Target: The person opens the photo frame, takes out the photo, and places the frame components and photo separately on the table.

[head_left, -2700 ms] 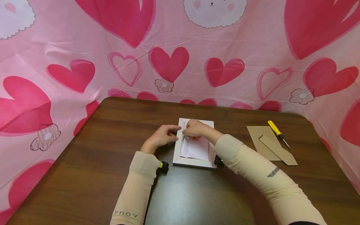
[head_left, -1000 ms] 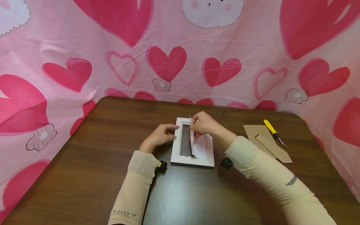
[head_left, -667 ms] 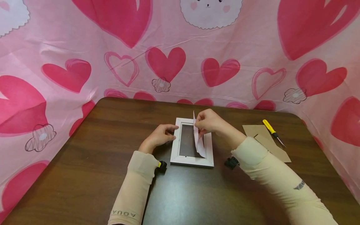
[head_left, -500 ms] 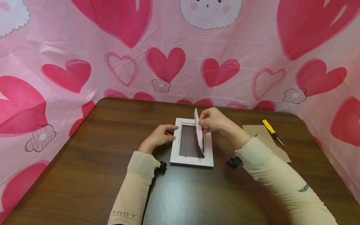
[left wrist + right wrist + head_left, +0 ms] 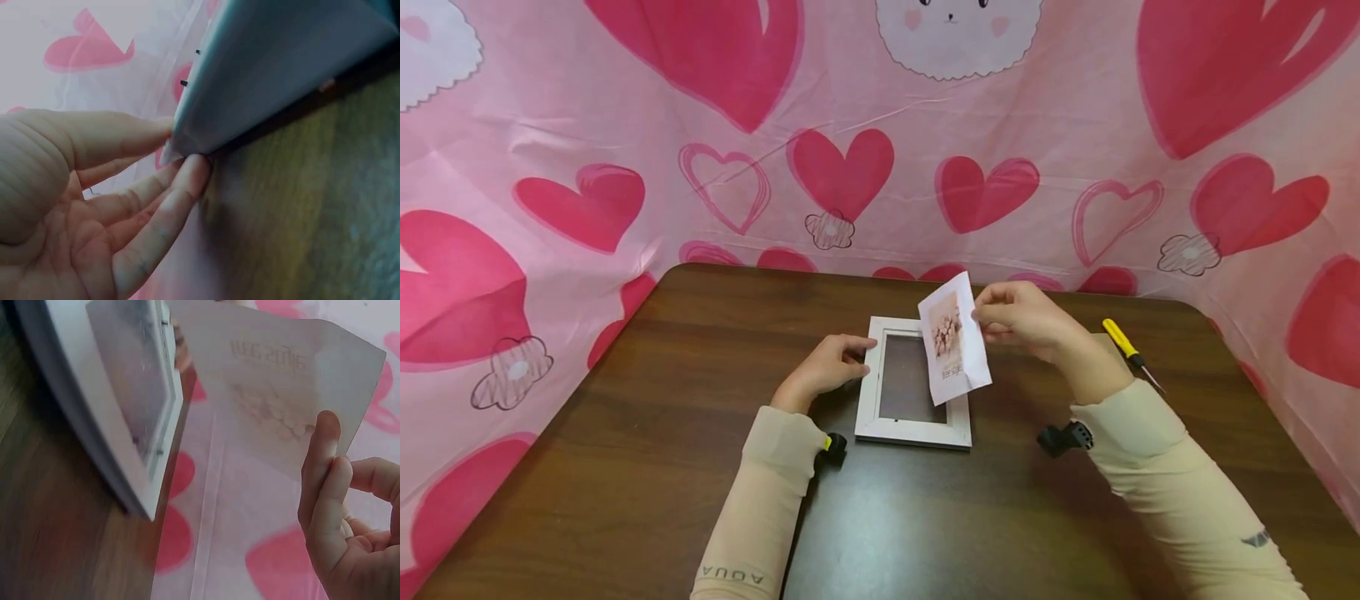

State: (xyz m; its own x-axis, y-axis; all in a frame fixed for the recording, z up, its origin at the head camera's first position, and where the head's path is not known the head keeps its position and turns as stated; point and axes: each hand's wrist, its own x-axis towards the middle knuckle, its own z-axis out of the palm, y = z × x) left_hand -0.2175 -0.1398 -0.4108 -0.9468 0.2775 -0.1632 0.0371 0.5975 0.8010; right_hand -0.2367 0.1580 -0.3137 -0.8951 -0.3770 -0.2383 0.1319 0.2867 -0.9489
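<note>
A white picture frame [image 5: 868,400] lies on the table, its dark pane [image 5: 901,379] showing through the opening. My left hand [image 5: 826,364] holds the frame's left edge; in the left wrist view, thumb and fingers meet around that edge. Raised over the frame's right side is a paper print [image 5: 973,362] with a small picture and lettering on the face turned toward the head camera. My right hand [image 5: 1028,321] pinches the print by its right edge. Seen from the right wrist, the print's back [image 5: 269,387] shows the lettering faintly, reversed.
On the right of the brown table [image 5: 700,467] lies a yellow-handled screwdriver [image 5: 1123,340]. Brown backing board [image 5: 1108,343] shows beside it, mostly hidden behind my right forearm. A pink heart-patterned cloth [image 5: 722,108] hangs behind the table.
The right hand has lifted the print out of the frame, up and to the right, and turned its picture side into view. The left hand has stayed at the frame's left edge.
</note>
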